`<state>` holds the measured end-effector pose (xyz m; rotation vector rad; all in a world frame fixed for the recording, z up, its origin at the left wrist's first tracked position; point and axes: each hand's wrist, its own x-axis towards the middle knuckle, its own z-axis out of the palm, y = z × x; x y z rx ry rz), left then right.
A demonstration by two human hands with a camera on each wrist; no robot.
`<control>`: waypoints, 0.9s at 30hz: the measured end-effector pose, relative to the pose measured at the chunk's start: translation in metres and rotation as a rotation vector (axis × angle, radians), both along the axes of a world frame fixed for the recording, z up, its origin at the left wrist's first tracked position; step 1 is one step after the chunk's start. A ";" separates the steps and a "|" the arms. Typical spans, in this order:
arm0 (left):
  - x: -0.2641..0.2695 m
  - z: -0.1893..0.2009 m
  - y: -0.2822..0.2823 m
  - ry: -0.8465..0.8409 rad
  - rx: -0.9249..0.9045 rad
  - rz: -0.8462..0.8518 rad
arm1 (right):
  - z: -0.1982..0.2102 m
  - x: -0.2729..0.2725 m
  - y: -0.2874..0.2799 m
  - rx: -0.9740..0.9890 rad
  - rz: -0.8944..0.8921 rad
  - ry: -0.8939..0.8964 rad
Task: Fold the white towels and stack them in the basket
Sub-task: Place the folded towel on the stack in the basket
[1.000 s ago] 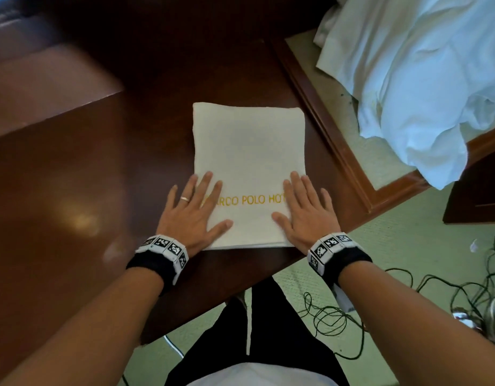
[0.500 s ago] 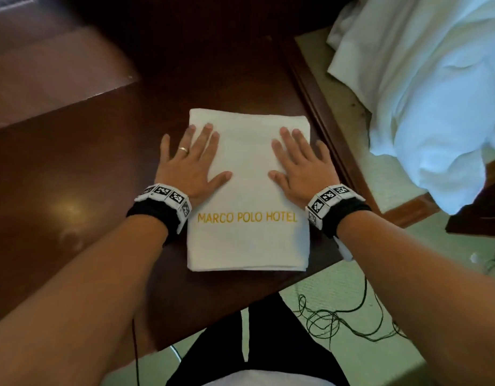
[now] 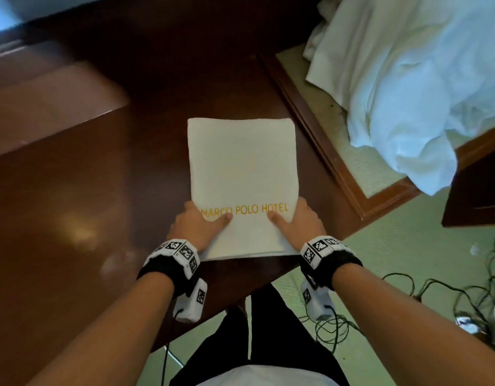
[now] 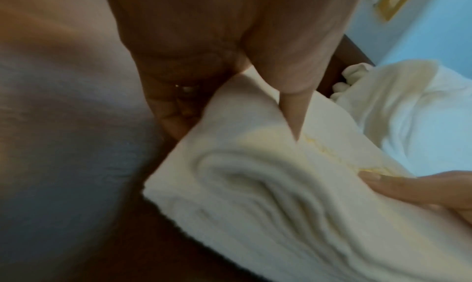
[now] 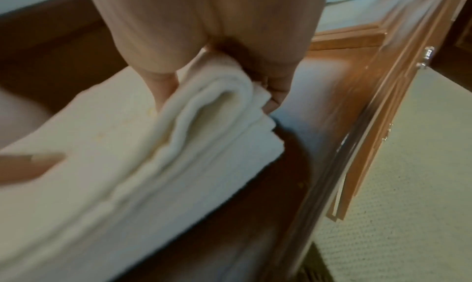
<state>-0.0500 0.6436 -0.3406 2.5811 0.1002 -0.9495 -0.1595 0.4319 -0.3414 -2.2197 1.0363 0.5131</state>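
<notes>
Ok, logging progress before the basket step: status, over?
Left hand and right hand each grip a side of the folded towel. Towel on the table. No basket in view.

Gold lettering reading "MARCO POLO HOTEL" is seen across the folded white towel (image 3: pixel 242 174), in a single line near the towel's end closest to the desk's (image 3: pixel 73 190) near edge. The "O" of "MARCO" is partly covered by the left thumb (image 3: pixel 222 217). Black-and-white square code markers are carried on both wristbands (image 3: pixel 182 250); no letters or numbers can be read on them. In the wrist views the lettering is blurred beyond reading.
</notes>
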 end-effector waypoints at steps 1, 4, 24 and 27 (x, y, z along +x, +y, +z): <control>-0.001 -0.002 0.003 0.021 -0.039 0.019 | -0.002 -0.001 0.002 0.045 -0.054 -0.023; -0.005 -0.001 0.009 0.005 -0.159 0.004 | 0.004 -0.002 0.003 0.100 -0.125 -0.025; -0.029 0.229 -0.161 -0.499 -0.732 -0.240 | 0.243 -0.046 -0.132 -0.081 -0.206 -0.609; -0.040 0.256 -0.224 -0.544 -0.786 -0.302 | 0.269 -0.066 -0.186 -0.170 -0.243 -0.645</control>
